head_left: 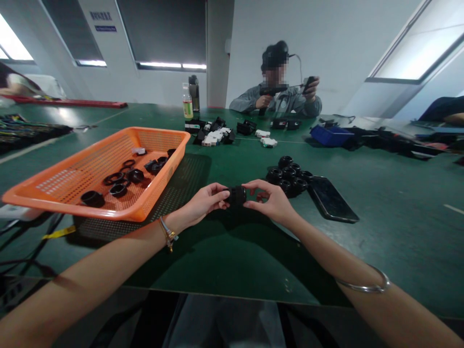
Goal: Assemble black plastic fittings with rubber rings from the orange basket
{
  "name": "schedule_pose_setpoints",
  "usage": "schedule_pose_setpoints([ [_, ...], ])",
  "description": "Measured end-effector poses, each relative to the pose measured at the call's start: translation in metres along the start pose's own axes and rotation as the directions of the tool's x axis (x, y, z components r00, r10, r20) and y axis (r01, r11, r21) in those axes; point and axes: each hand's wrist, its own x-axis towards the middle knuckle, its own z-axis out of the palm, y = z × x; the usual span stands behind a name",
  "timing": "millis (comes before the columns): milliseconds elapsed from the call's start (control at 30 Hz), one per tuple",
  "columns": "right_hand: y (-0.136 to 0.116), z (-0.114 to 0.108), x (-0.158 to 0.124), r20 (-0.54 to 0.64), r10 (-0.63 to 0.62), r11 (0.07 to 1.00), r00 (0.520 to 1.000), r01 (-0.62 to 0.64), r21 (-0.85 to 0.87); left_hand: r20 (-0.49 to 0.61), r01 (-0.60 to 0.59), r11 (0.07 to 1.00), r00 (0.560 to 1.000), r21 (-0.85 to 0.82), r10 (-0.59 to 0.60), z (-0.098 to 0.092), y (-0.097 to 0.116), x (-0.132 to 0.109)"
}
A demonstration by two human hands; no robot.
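Note:
A black cylindrical part (237,195) is held between my two hands just above the green table (232,261). My left hand (206,203) pinches its left end with thumb and fingers. The thumb and index finger of my right hand (270,200) grip its right end. To the left, an orange perforated basket (136,212) holds several black rings and round parts, among them a short black cylinder (93,198). Close behind my right hand lies a pile of glossy black round parts (289,172).
A phone (331,200) lies right of the pile. Farther back are white and black pieces (217,137), a bottle (187,102), and a blue bin (331,136). A person (277,94) sits across the table, holding devices. Cables (32,241) run beneath the basket's left side.

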Motion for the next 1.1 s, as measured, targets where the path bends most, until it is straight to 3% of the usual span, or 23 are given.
schedule_pose_setpoints([
  [200, -0.0023, 0.0009, -0.0008, -0.006, 0.026, 0.998, 1.000, -0.025, 0.057, 0.001, -0.020, 1.000, 1.000, 0.011, 0.020, 0.0008, 0.0004, -0.0008],
  [500, -0.0024, -0.0003, 0.0000, 0.001, 0.045, 0.999, 0.999, -0.045, 0.003, -0.004, -0.051, 0.996, 0.999, 0.067, 0.052, -0.0002, -0.0014, -0.0006],
  [1100, 0.0002, -0.0008, -0.0002, 0.009, -0.010, 0.998, 1.000, 0.011, -0.062, -0.034, -0.041, 0.998, 0.999, 0.047, 0.042, 0.0024, 0.0004, -0.0012],
])
